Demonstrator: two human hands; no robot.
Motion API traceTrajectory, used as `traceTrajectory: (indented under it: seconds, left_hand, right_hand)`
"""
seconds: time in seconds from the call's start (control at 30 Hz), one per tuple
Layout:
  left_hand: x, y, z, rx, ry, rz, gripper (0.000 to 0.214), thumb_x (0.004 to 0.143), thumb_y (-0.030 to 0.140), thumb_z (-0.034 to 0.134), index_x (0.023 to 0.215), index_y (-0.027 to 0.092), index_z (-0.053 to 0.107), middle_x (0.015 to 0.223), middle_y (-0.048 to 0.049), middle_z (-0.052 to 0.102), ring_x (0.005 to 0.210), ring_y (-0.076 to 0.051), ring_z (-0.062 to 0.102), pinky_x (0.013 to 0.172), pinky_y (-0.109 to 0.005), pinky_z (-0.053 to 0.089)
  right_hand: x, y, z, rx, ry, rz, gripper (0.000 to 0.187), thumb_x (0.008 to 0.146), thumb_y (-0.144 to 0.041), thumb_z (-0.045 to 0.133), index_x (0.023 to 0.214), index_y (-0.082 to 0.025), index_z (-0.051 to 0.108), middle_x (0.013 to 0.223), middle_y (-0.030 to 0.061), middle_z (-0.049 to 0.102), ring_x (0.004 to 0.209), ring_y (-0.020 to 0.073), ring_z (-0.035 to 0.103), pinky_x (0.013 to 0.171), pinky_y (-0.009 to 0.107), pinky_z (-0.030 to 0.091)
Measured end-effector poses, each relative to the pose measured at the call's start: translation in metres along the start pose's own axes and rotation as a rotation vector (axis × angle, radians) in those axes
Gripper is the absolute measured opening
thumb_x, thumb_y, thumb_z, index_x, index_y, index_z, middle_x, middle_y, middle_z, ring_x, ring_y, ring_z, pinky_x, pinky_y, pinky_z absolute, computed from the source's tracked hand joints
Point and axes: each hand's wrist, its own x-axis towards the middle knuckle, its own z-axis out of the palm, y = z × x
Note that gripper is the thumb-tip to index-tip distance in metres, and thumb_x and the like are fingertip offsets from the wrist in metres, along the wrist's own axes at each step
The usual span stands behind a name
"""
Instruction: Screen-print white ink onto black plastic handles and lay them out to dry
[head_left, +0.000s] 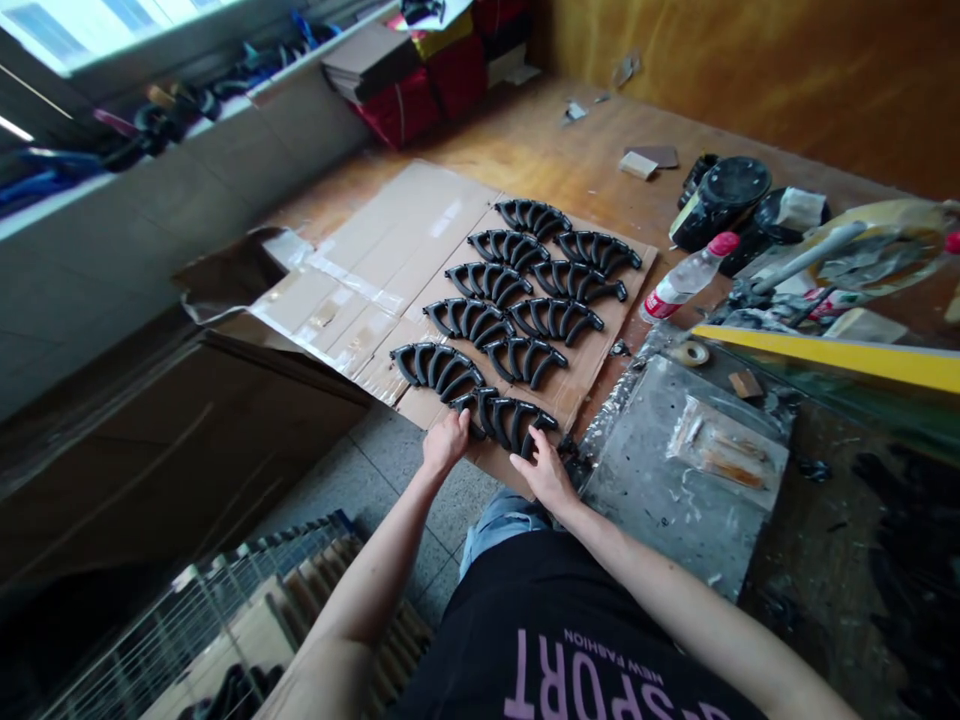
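Black T-shirt (570, 640) sits just behind the cardboard sheet's (390, 290) near edge, where left hand (446, 443) and right hand (544, 470) hold one black ribbed arc piece (510, 420) in a narrow grip; tile floor (390, 470) lies open past that edge.

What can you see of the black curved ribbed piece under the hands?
The black curved ribbed piece is an arc of parallel ribs, with a satin look like moulded plastic. It lies on a brown cardboard sheet, nearest the person among several matching black pieces. The left hand touches one end, the right hand the other.
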Motion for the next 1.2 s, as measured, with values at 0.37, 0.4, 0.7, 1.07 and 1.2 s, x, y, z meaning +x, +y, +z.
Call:
traceTrajectory:
  seconds: [0.37,0.4,0.7,1.07,1.2]
  left_hand:
    - [0.005,-0.007,0.005,-0.018,0.053,0.027,0.054,0.092,0.061,0.029,0.090,0.020,0.064,0.097,-0.0162,0.071,0.099,-0.030,0.066,0.083,-0.038,0.046]
    - [0.004,-0.009,0.006,-0.054,0.057,0.022,0.054,0.091,0.062,0.029,0.087,0.021,0.063,0.095,-0.0147,0.071,0.097,-0.028,0.066,0.082,-0.037,0.046]
    - [-0.021,-0.084,0.004,-0.534,0.154,-0.197,0.045,0.091,0.055,0.032,0.085,0.019,0.058,0.064,-0.0033,0.065,0.054,-0.015,0.059,0.052,-0.025,0.045]
    - [0.094,-0.206,-0.129,-0.989,0.429,-0.440,0.019,0.093,0.030,0.046,0.095,0.014,0.054,0.088,-0.0094,0.064,0.068,-0.014,0.063,0.065,-0.032,0.056]
    - [0.178,-0.238,-0.189,-1.078,0.472,-0.416,0.016,0.096,0.025,0.040,0.096,0.013,0.050,0.087,-0.0095,0.061,0.082,-0.018,0.065,0.079,-0.042,0.056]
  right_hand:
    - [-0.012,-0.023,-0.009,0.192,-0.052,0.234,0.073,0.075,-0.034,0.066,0.143,-0.022,0.041,0.152,0.0124,0.036,0.138,0.0280,0.038,0.113,0.047,0.033]
    - [-0.019,-0.024,-0.013,0.208,-0.074,0.222,0.072,0.075,-0.034,0.066,0.142,-0.022,0.042,0.153,0.0120,0.035,0.138,0.0276,0.038,0.113,0.046,0.034]
    - [-0.087,0.012,-0.060,0.234,-0.349,0.285,0.049,0.075,-0.041,0.064,0.117,-0.015,0.066,0.123,0.0144,0.065,0.117,0.0273,0.060,0.104,0.046,0.044]
    - [-0.078,0.036,-0.002,0.509,-0.060,0.714,0.068,0.058,-0.054,0.078,0.109,-0.011,0.061,0.115,0.0219,0.066,0.110,0.0328,0.064,0.093,0.044,0.053]
    - [-0.069,0.019,0.015,0.588,0.101,0.833,0.049,0.062,-0.048,0.081,0.091,-0.015,0.059,0.090,0.0108,0.070,0.090,0.0279,0.071,0.082,0.038,0.058]
